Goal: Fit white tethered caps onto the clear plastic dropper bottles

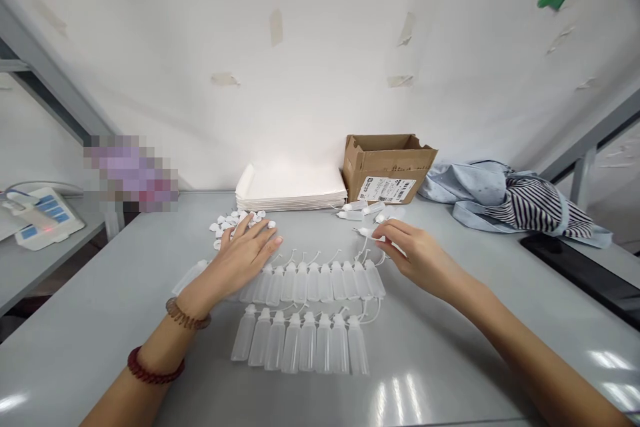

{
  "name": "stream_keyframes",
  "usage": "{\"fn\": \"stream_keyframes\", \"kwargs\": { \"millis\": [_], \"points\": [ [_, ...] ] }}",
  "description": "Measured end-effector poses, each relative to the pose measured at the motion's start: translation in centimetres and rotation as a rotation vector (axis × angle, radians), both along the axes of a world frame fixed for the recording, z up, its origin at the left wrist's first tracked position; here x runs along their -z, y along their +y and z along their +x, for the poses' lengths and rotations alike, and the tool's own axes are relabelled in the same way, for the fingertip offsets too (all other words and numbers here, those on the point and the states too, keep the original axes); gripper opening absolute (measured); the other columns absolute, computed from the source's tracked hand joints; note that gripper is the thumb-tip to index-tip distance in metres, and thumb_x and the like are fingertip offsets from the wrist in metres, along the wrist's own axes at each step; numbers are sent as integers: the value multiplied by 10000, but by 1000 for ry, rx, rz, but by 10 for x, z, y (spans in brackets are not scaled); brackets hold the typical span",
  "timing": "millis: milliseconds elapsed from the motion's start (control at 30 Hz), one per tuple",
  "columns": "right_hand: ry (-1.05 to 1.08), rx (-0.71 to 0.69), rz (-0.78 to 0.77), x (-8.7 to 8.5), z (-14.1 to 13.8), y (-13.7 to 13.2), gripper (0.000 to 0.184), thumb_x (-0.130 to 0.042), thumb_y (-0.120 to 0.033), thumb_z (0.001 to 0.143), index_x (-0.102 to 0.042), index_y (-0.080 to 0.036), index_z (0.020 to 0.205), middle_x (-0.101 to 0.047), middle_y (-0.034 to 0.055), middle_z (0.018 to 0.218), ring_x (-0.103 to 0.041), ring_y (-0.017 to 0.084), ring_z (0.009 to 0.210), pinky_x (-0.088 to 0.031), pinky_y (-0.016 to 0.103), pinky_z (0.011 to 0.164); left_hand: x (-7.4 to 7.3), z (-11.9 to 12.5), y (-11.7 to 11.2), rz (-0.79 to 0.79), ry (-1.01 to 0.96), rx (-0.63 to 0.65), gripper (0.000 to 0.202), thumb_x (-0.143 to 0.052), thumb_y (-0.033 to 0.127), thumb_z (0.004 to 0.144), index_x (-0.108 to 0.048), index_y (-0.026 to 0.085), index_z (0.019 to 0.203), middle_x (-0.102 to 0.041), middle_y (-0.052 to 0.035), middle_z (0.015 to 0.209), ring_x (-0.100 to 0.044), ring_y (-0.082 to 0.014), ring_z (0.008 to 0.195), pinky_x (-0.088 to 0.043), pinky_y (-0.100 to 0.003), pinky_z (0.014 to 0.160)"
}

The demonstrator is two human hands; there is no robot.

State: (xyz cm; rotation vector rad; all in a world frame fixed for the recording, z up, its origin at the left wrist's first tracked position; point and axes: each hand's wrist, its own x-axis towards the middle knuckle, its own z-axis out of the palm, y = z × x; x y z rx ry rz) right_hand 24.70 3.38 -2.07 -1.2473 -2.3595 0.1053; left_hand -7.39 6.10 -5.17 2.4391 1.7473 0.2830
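Observation:
My left hand (243, 253) lies with its fingers spread over a pile of small white caps (219, 227), palm down. It hides part of the pile and the left end of the back row of bottles. My right hand (417, 250) pinches a small translucent squeeze bottle (366, 232) with a narrow tip; its body is mostly hidden by the fingers. Below lie two rows of clear plastic squeeze bottles, a back row (320, 281) and a front row (301, 343), several with thin tethers at their necks. One more bottle (189, 277) lies beside my left wrist.
Several loose bottles (351, 215) lie before an open cardboard box (387, 167). A stack of white padded envelopes (290, 188) sits to its left. On the right are a bundled light-blue and striped cloth (530, 203) and a black phone-like slab (583, 273). Grey table (440, 373).

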Motion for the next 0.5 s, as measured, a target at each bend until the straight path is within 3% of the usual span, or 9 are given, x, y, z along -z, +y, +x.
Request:
{"fn": "stream_keyframes", "kwargs": {
  "millis": [300,500],
  "points": [
    [-53,-21,-209,-3,2,-3,167,-427,-167,898,-590,-198,876,-641,46,853,-610,171,713,-465,284,623,-5,8,-6,-6,-48,67,453,-249,470,939,-596,254,1134,-467,-55,1371,-211,-337,1347,-211,-616,1019],
    [-133,69,-159,2,3,1,285,-343,-48,839,-590,-182,884,-658,53,784,-580,160,619,-423,254,543,-5,9,-5,-67,-33,60,480,-229,492,936,-549,246,1196,-420,-49,1413,-179,-340,1358,-211,-610,1020]
  ]
}}
